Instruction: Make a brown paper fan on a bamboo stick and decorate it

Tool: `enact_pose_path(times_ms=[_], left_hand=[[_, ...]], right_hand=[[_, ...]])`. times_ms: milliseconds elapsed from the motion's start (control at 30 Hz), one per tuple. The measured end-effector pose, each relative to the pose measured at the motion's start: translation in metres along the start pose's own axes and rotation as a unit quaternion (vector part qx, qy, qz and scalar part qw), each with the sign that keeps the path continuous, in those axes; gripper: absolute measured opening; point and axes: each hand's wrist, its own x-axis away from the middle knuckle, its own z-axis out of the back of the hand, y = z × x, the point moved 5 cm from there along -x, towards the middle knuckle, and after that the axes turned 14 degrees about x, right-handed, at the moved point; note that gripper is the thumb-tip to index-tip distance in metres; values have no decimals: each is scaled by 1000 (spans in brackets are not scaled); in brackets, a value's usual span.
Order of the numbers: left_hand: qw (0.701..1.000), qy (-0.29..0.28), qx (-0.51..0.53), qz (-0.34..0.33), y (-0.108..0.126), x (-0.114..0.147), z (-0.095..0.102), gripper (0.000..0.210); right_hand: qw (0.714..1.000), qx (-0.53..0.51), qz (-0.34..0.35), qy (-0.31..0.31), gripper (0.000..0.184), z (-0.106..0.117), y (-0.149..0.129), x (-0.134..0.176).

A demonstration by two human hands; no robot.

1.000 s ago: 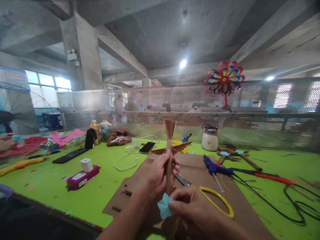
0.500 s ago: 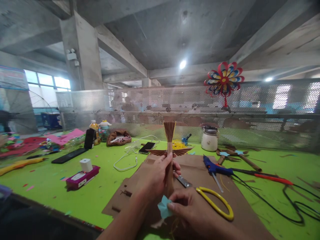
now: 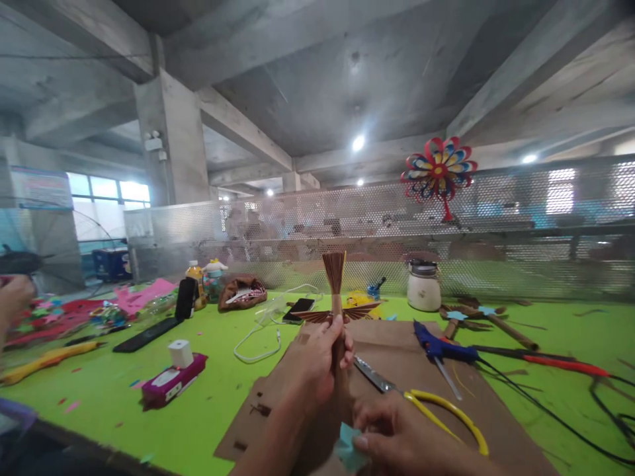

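Observation:
My left hand (image 3: 317, 367) is wrapped around the tube of a brown paper craft figure (image 3: 335, 274), held upright in front of me. The figure has a pleated fan on top and pleated wings spreading to both sides. Lower and to the right, my right hand (image 3: 391, 430) pinches a small light blue paper cut-out (image 3: 347, 446) between thumb and fingers; its full outline is blurred. Yellow-handled scissors (image 3: 473, 423) lie beside my right hand on a brown cardboard sheet (image 3: 387, 337). A blue glue gun (image 3: 444, 344) rests farther right.
On the green table stand a white jar (image 3: 424, 287) and a purple power strip (image 3: 173, 382) with a white plug. A phone (image 3: 300, 309) lies by a white cable. Brown pieces with blue stars (image 3: 456, 315) lie right. Another person's hand (image 3: 17, 297) shows at far left.
The light blue cut-out and my right hand have shifted right and down in view. The whole scene has also moved lower and slightly right. My left hand keeps its hold on the figure.

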Motion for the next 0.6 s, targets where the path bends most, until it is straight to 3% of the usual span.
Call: enact_pose_path(times_ms=[100, 267, 333, 467, 600], left_hand=[[1000, 13, -17, -8, 1, -4, 5, 36], [998, 39, -47, 16, -6, -5, 9, 40], [997, 40, -48, 34, -9, -3, 8, 39], [998, 38, -37, 44, -9, 1, 4, 37], [998, 8, -28, 58, -15, 8, -2, 36]], right_hand=[[994, 94, 54, 10, 10, 22, -18, 8], [983, 150, 24, 107, 15, 75, -31, 22], [989, 102, 36, 104, 19, 84, -29, 25], [995, -92, 44, -14, 26, 74, -21, 28], [985, -162, 55, 27, 28, 70, -20, 25]])
